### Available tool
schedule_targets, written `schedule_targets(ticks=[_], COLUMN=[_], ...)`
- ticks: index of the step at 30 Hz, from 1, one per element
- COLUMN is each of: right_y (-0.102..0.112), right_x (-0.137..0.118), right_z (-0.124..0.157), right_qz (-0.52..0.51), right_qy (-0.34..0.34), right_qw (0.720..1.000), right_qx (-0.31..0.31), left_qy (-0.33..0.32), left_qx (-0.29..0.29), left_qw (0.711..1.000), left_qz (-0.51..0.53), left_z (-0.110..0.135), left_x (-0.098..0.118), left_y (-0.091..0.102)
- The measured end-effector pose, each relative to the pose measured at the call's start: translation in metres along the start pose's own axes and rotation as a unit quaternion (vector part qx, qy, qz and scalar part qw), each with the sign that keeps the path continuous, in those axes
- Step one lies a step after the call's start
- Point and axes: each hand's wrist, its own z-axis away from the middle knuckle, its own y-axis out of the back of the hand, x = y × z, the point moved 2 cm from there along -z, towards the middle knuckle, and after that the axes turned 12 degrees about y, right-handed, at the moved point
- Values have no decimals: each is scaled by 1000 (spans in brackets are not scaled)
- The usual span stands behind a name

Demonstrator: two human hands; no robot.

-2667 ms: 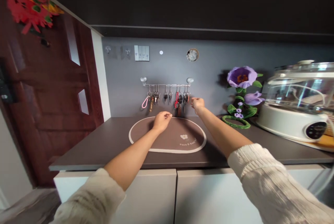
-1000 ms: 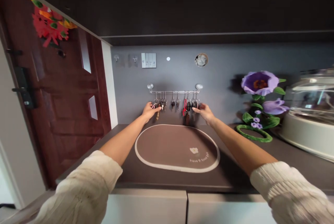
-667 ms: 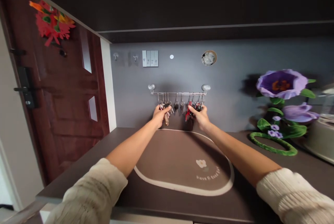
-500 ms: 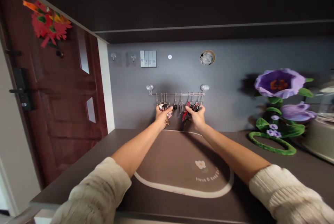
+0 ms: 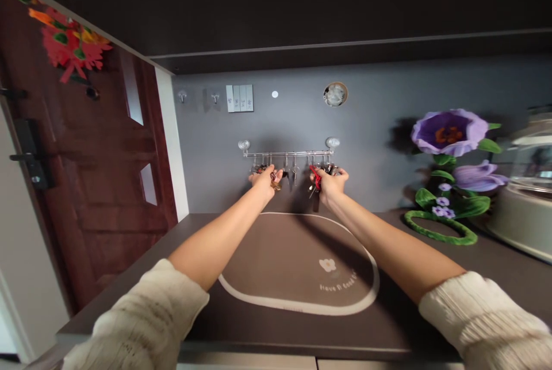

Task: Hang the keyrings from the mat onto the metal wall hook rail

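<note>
A metal hook rail is fixed to the grey back wall by two clear suction cups, with several keys hanging from its hooks. At the left end, my left hand is closed around a bunch of keys; a brass-coloured part shows below the fingers. My right hand grips another bunch of keys at the right end, with a red strap and dark pieces hanging by the thumb. Between my hands a single silver key hangs free. The hooks behind my fingers are partly hidden.
Below the rail a brown mat with a pale border covers part of the dark counter. Purple plush flowers and a glass-topped appliance stand right. A dark shelf overhangs; a red-brown door is left.
Both hands stay at the rail, their fingers shifting around the keys. The red strap now shows more clearly beside my right thumb. The whole view has moved slightly.
</note>
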Motion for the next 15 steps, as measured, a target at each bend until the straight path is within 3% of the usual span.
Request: schedule_targets(ticks=[3, 8, 11, 15], right_y=[-8, -21, -27, -26], right_x=[-10, -24, -30, -49], right_z=[-2, -14, -20, -12], right_qz=[-4, 33, 23, 1], right_qy=[30, 53, 30, 22], right_qw=[999, 998, 999, 997], right_qx=[30, 21, 5, -69], left_qy=[-7, -37, -32, -34], left_qx=[54, 85, 51, -73], left_qw=[998, 993, 993, 988], left_qz=[-27, -72, -100, -135], left_z=[7, 12, 12, 26], left_x=[6, 19, 26, 36], left_y=[-13, -38, -47, -37])
